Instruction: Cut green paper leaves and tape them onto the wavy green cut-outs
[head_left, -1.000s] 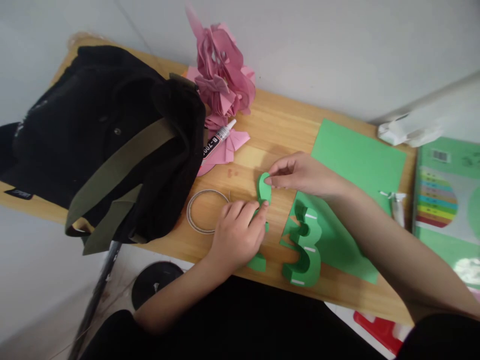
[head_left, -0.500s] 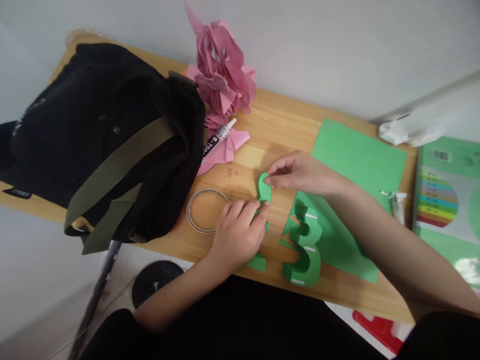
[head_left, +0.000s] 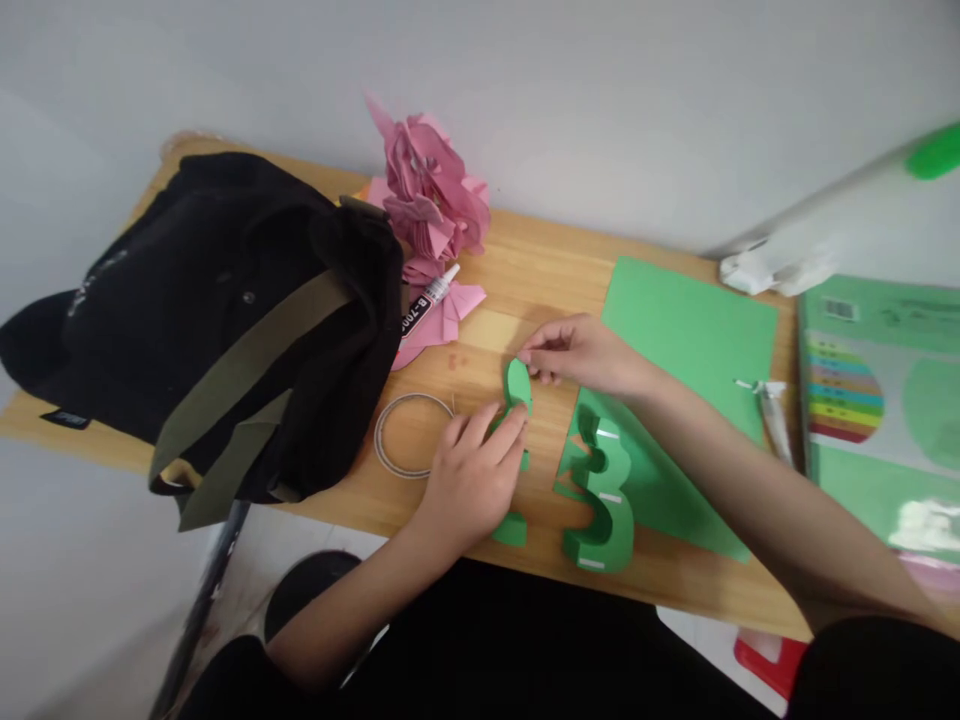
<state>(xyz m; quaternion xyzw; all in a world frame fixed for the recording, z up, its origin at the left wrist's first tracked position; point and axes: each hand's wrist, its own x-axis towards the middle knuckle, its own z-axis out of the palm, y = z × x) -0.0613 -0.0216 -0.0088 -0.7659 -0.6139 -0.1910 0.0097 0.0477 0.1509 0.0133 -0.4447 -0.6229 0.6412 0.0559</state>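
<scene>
A narrow green paper cutout (head_left: 517,385) lies on the wooden table, with its rounded upper end showing. My left hand (head_left: 474,478) rests over its middle, fingers bent and holding it down, so most of its shape is hidden. At the top tip of the cutout, the thumb and forefinger of my right hand (head_left: 574,352) are pinched together. Just right of my left hand stands a green paper figure 3 (head_left: 609,500) with raised sides and white strips on its face. A roll of tape (head_left: 381,440) lies flat by my left fingers.
Green sheets (head_left: 690,330) lie under my right forearm, beside a small white tube (head_left: 776,425) and a packet of coloured paper (head_left: 847,400). A black bag (head_left: 247,260) fills the left side. Behind are pink paper flowers (head_left: 431,190) and a B-7000 glue tube (head_left: 427,300).
My right fingertips have shifted from the side of the cutout's upper end to its very tip. My left hand stays on the cutout. The camera view has tilted slightly.
</scene>
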